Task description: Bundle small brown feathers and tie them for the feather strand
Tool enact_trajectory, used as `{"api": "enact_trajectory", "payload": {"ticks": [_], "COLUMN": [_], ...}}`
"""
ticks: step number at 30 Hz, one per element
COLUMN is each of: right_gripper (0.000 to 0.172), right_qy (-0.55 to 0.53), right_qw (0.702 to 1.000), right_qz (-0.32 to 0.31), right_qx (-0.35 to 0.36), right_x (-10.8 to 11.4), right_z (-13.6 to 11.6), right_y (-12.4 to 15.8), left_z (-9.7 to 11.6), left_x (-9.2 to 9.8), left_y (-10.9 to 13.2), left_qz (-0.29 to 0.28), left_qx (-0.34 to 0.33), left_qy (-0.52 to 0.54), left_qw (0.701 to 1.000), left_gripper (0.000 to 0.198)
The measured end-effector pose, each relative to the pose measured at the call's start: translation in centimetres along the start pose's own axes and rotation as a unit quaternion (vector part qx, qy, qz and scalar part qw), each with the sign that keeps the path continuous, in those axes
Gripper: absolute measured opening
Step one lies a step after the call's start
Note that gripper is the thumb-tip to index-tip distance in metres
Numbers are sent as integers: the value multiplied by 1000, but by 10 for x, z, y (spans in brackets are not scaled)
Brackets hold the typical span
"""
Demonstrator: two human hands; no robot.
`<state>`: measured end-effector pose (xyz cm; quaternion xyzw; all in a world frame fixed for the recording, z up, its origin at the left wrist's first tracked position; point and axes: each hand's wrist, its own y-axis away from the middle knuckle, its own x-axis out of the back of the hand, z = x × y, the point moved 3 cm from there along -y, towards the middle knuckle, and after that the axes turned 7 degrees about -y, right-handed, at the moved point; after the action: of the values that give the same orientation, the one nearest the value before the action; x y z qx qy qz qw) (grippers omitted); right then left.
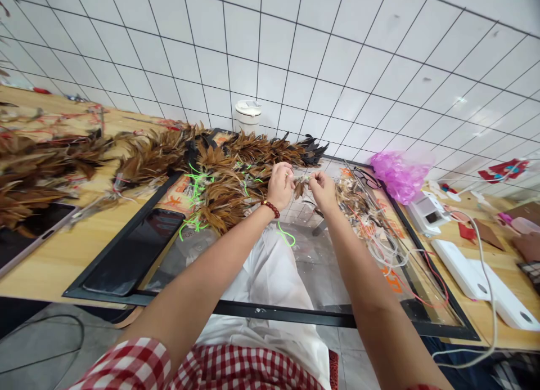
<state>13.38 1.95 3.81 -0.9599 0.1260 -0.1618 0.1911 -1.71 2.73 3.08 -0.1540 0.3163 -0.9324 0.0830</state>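
My left hand (280,186), with a beaded bracelet on its wrist, is closed in a pinch above the glass tabletop (324,272). Opposite it my right hand (324,192) pinches too, a short gap away. Between the fingertips stretches a thin pale strand with small brown feathers (300,188) hanging from it; its ends are hidden in my fingers. Just left of my left hand lies a thick heap of brown feathers (223,201) with bright green string (196,190) among it. Loose feathers and stems (352,196) lie beside my right hand.
A black phone (135,252) rests at the glass's left side. Feather garlands (156,156) spread along the left and back. At right are a crumpled purple plastic bag (399,176), white cord (386,249), a white device (428,213) and white power banks (485,283). A white tub (248,114) stands by the tiled wall.
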Motion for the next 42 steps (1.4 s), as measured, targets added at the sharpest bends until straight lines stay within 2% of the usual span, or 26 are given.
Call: {"api": "enact_trajectory", "payload": {"ticks": [3, 5, 7, 9, 11, 14, 16, 18, 21, 24, 27, 31, 35, 38, 40, 42], "right_gripper": [7, 9, 11, 13, 14, 17, 19, 20, 21, 20, 15, 11, 14, 12, 12, 26], "right_qy": [-40, -103, -164, -198, -209, -210, -202, -191, -190, -216, -238, -242, -193, -69, 26, 70], "right_qw": [999, 994, 984, 976, 973, 972, 973, 974, 970, 948, 913, 878, 892, 906, 936, 968], "right_qz": [-10, -21, -35, -43, -40, -44, -63, -83, -113, -163, -239, -318, -313, -321, -278, -210], "right_qx": [-20, -41, -61, -79, -91, -97, -96, -92, -107, -166, -231, -261, -264, -269, -213, -122], "right_x": [-4, -6, -8, -8, -7, -6, -7, -8, -11, -13, -13, -7, -1, 3, 7, 8], "right_z": [4, 7, 11, 15, 17, 14, 10, 6, 1, -2, -7, -7, 1, 4, -1, -8], "right_y": [0, 0, -1, -2, -3, -2, -1, 0, 2, 5, 9, 12, 10, 10, 6, 2], "left_z": [-7, -12, -12, -11, -11, -9, -7, -7, -13, -21, -26, -26, -28, -33, -34, -32], "left_x": [-8, -15, -22, -24, -25, -24, -24, -22, -20, -22, -26, -30, -31, -26, -24, -25], "left_y": [0, 3, 5, 7, 8, 9, 8, 7, 5, 4, 5, 9, 11, 10, 8, 8], "left_qz": [-24, -68, -119, -157, -169, -179, -189, -175, -135, -113, -86, -77, -75, -27, -17, -44], "left_qx": [100, 185, 231, 237, 235, 226, 209, 197, 199, 199, 186, 195, 256, 288, 273, 246], "left_qy": [103, 200, 276, 308, 303, 266, 234, 197, 161, 145, 128, 146, 218, 237, 239, 251], "left_qw": [989, 960, 925, 908, 908, 920, 931, 944, 957, 963, 970, 967, 939, 927, 932, 935], "left_gripper": [14, 11, 19, 33, 38, 35, 23, 10, 21, 19, 14, 16, 20, 20, 22, 23]}}
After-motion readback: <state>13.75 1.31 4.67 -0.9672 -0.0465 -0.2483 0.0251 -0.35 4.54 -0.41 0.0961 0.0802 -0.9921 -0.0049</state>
